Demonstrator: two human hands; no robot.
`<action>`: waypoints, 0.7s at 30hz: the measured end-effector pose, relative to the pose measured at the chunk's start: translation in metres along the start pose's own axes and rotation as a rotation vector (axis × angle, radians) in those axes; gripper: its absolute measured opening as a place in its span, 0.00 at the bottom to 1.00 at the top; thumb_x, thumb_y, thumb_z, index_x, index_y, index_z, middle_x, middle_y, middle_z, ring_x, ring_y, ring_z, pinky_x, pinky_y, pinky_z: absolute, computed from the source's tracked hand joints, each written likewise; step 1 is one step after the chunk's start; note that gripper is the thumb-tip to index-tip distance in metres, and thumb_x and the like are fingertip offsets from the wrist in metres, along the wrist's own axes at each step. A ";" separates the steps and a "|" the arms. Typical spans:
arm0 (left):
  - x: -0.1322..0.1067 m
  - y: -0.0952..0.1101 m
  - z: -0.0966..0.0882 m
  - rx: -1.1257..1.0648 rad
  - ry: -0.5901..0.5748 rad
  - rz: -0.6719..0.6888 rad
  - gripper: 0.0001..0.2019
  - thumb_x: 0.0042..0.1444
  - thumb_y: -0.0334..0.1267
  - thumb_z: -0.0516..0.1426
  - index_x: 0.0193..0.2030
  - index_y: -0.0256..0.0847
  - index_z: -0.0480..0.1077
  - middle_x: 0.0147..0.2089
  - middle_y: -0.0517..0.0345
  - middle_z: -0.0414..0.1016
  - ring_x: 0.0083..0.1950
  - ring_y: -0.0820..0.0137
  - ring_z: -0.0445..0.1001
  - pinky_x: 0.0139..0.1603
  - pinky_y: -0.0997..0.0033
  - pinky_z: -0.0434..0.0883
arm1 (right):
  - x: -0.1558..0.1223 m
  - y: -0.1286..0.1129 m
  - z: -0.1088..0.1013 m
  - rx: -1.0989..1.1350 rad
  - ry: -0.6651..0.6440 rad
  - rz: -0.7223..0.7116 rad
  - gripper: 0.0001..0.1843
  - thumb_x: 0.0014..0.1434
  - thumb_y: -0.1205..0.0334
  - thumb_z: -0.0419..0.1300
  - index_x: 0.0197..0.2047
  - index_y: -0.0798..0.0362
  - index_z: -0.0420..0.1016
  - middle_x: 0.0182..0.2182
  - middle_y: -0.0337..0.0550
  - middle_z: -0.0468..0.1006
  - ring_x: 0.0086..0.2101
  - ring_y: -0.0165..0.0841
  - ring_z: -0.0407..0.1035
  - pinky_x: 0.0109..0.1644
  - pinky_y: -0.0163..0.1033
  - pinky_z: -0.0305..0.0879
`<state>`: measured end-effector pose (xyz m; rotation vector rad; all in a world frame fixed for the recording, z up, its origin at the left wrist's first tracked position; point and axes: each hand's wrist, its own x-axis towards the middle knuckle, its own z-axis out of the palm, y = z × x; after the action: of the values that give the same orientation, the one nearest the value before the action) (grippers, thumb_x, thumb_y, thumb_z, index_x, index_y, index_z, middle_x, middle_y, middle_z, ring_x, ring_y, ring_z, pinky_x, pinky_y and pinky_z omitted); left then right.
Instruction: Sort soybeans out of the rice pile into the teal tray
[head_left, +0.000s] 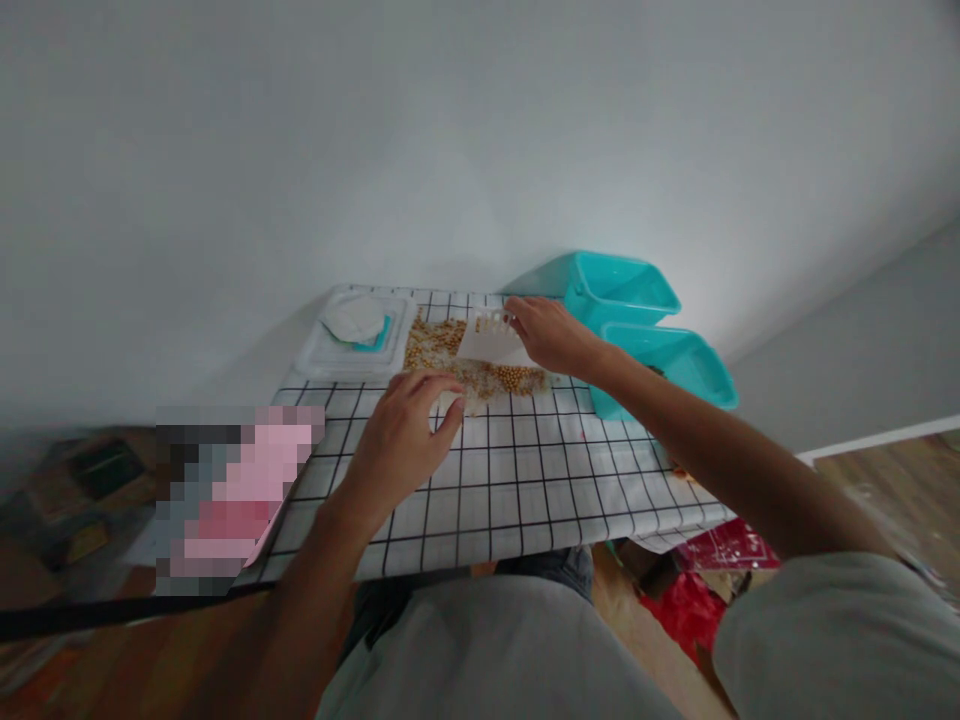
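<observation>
Seems to be working a white slotted piece (pixel 484 347) across the spread golden grains (pixel 436 348); likely calls for a low, steady pass. Pinches its far slotted edge in the right hand (pixel 555 336), directly under the fingers. Curls the left hand (pixel 405 430) at the grains' near edge, thumb apart from fingers; cannot tell whether on anything. On the checked desk (pixel 510 480), between clear tray (pixel 313 362) and turquoise bins (pixel 583 298).
</observation>
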<state>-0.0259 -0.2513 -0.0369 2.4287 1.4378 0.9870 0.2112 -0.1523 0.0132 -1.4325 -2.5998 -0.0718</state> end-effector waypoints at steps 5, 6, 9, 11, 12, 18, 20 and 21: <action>0.008 0.002 -0.003 0.009 0.050 0.013 0.08 0.66 0.38 0.56 0.49 0.43 0.72 0.51 0.53 0.77 0.57 0.60 0.73 0.63 0.55 0.69 | -0.005 -0.002 0.001 -0.005 0.003 0.006 0.16 0.73 0.65 0.42 0.54 0.56 0.68 0.46 0.55 0.79 0.44 0.41 0.69 0.46 0.44 0.56; 0.011 0.003 -0.004 0.010 0.059 0.012 0.08 0.67 0.38 0.56 0.49 0.42 0.72 0.51 0.53 0.77 0.57 0.60 0.73 0.64 0.55 0.69 | -0.005 -0.002 0.001 -0.006 0.003 0.006 0.16 0.73 0.64 0.42 0.54 0.56 0.68 0.46 0.55 0.79 0.44 0.42 0.69 0.46 0.44 0.56; 0.017 0.006 -0.007 0.013 0.069 -0.011 0.08 0.67 0.38 0.56 0.50 0.42 0.72 0.52 0.53 0.78 0.57 0.60 0.74 0.64 0.56 0.69 | -0.008 -0.004 0.000 -0.007 0.006 0.003 0.17 0.73 0.64 0.42 0.54 0.56 0.68 0.46 0.55 0.79 0.44 0.43 0.69 0.46 0.44 0.56; 0.023 0.008 -0.008 0.010 0.080 -0.032 0.09 0.66 0.37 0.56 0.51 0.41 0.72 0.52 0.53 0.78 0.58 0.60 0.74 0.63 0.55 0.70 | -0.010 -0.005 0.000 -0.005 0.013 0.001 0.17 0.73 0.64 0.41 0.54 0.57 0.68 0.46 0.56 0.79 0.45 0.43 0.69 0.46 0.45 0.56; 0.026 0.009 -0.007 0.004 0.091 -0.039 0.10 0.66 0.37 0.56 0.52 0.41 0.71 0.53 0.53 0.78 0.58 0.60 0.74 0.63 0.56 0.70 | -0.010 -0.006 -0.001 -0.004 0.016 0.001 0.18 0.73 0.64 0.41 0.54 0.57 0.68 0.47 0.56 0.78 0.45 0.43 0.69 0.47 0.45 0.55; 0.063 0.010 0.005 -0.091 0.183 -0.056 0.22 0.62 0.35 0.60 0.62 0.39 0.65 0.58 0.49 0.76 0.58 0.62 0.76 0.60 0.59 0.73 | -0.008 0.000 0.003 -0.005 0.021 0.001 0.17 0.73 0.65 0.42 0.54 0.56 0.68 0.46 0.56 0.78 0.45 0.43 0.69 0.46 0.45 0.55; 0.076 0.005 0.013 -0.126 0.137 -0.069 0.25 0.62 0.34 0.61 0.65 0.39 0.63 0.60 0.47 0.75 0.59 0.62 0.76 0.58 0.60 0.73 | -0.008 0.002 0.005 -0.007 0.021 -0.008 0.17 0.73 0.65 0.42 0.54 0.57 0.69 0.46 0.56 0.79 0.44 0.43 0.69 0.46 0.45 0.56; 0.081 0.003 0.017 -0.135 0.105 -0.074 0.25 0.62 0.34 0.61 0.65 0.39 0.64 0.59 0.46 0.76 0.58 0.61 0.77 0.57 0.60 0.74 | -0.008 0.002 0.005 -0.009 0.024 -0.015 0.16 0.73 0.65 0.42 0.54 0.57 0.69 0.46 0.56 0.79 0.44 0.43 0.69 0.46 0.45 0.56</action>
<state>0.0126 -0.1826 -0.0111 2.2432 1.4318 1.1694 0.2165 -0.1569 0.0066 -1.4064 -2.5946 -0.1014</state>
